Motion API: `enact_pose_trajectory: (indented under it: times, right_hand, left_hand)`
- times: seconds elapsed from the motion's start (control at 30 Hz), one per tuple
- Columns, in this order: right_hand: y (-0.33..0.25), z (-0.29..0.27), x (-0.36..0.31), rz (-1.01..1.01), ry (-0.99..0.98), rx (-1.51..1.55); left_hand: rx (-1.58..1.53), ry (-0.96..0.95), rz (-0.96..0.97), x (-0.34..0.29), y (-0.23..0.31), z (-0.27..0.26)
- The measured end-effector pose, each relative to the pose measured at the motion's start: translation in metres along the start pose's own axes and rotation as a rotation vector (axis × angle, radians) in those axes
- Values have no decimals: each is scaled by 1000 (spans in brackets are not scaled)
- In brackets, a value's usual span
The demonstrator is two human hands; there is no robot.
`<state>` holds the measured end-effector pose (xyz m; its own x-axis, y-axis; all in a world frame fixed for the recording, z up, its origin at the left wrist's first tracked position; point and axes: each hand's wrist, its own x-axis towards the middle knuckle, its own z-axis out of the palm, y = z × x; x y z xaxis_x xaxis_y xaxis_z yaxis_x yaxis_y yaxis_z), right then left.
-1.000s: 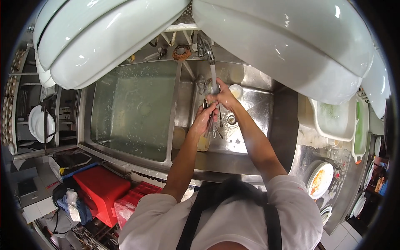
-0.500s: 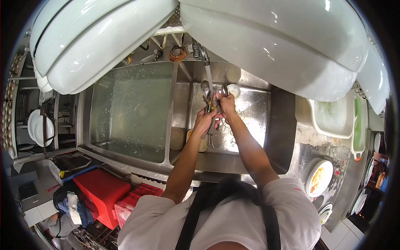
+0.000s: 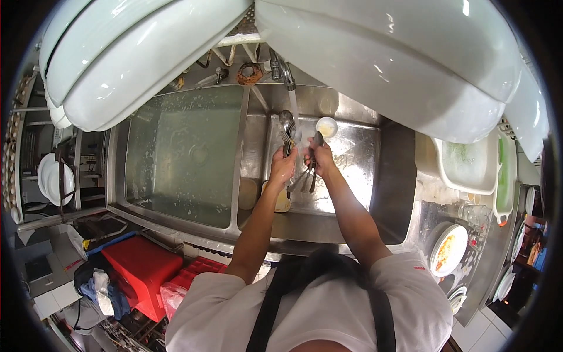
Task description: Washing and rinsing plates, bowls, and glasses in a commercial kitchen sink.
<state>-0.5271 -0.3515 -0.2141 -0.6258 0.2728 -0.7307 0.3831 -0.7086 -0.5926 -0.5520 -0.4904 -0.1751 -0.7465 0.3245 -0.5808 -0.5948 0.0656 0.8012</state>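
Over the right-hand sink basin point(image 3: 358, 170), my left hand point(image 3: 282, 166) is closed round a bunch of cutlery point(image 3: 286, 121), with a spoon bowl and fork tines sticking out on the far side. My right hand point(image 3: 320, 158) grips more spoons point(image 3: 318, 138), their handles spread out below the fist. The two hands are a little apart. From the tap point(image 3: 286, 75) a stream of water falls between them. Beyond the right hand, a small white bowl point(image 3: 326, 127) stands on the basin floor. Beside my left wrist lies a yellowish piece point(image 3: 282, 203), partly hidden by the arm.
The left basin point(image 3: 187, 158) holds cloudy water. Large white dishes point(image 3: 387, 64) overhang the far side. To the right are a white tub point(image 3: 469, 167) with suds and plates point(image 3: 450, 249) with food scraps. A red bin point(image 3: 143, 270) is at the lower left.
My hands have moved apart. Cutlery that was together between them is now split into two bunches, one in each hand. The white bowl shows more fully.
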Motion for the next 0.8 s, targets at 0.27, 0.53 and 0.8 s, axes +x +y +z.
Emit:
enact_pose_trajectory:
  times: [0.27, 0.53, 0.8]
  right_hand:
    - [-45, 27, -7, -64, -237, 103]
    - [-71, 90, 14, -79, -330, 134]
    - [-65, 72, -3, -248, -344, 133]
  left_hand:
    - [-269, -127, -48, 10, 0, -5]
    - [-580, -116, -76, 10, -9, -12]
    - [-464, -182, -97, -5, 27, -4]
